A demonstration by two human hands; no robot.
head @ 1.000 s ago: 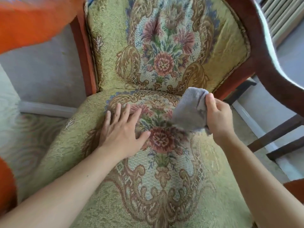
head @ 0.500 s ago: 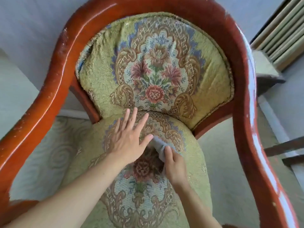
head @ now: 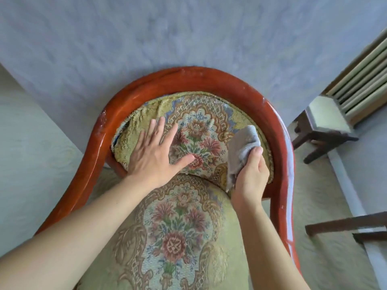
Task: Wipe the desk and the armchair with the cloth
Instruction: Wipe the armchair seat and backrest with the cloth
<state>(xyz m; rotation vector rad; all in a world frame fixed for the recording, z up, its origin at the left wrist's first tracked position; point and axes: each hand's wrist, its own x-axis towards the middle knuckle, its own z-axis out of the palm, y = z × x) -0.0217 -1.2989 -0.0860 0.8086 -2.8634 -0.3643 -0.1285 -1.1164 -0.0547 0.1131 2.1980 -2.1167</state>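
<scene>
Cloth: a grey cloth (head: 243, 147), bunched, lies against the right side of the armchair's backrest cushion, just inside the wooden frame.
Right hand: the right hand (head: 250, 176) grips the cloth's lower part, fingers curled round it and thumb pointing up along the fabric.
Left hand: the left hand (head: 156, 152) lies flat on the left half of the backrest, fingers straight and spread, thumb stretched toward the floral centre; it holds nothing.
Armchair: an armchair (head: 184, 80) with a curved, glossy reddish-brown wooden frame, chipped in places, and green-gold tapestry upholstery with a flower motif on both backrest and seat (head: 176, 237).
Surroundings: a grey-blue wall (head: 146, 34) stands behind the chair; a pale patterned floor (head: 31, 143) lies on both sides.
Right edge: a slatted radiator cover (head: 362, 80), with a small dark wooden stool (head: 326, 122) with a pale top below it, well apart from the chair.
</scene>
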